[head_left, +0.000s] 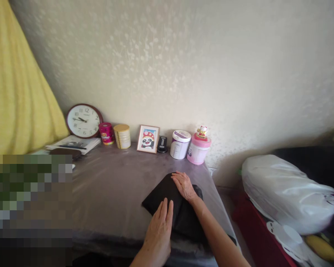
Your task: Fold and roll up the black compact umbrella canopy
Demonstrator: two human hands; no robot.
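Note:
A black cloth item (180,211), perhaps a folded garment or bag, lies on the table's front right part. Its exact kind I cannot tell. My right hand (183,185) rests flat on its upper part, fingers stretched out toward the left. Lower down, my left hand (160,226) lies along its left side, fingers extended and pointing away from me. Neither hand grips the fabric. Part of the black item is hidden beneath my right forearm.
The table (108,193) has a grey cover. Along the wall stand a clock (84,121), a magenta tin (106,133), a yellow-lidded can (122,137), a framed panda picture (148,139), and two tubs (180,145). A white plastic bag (286,193) sits off to the right.

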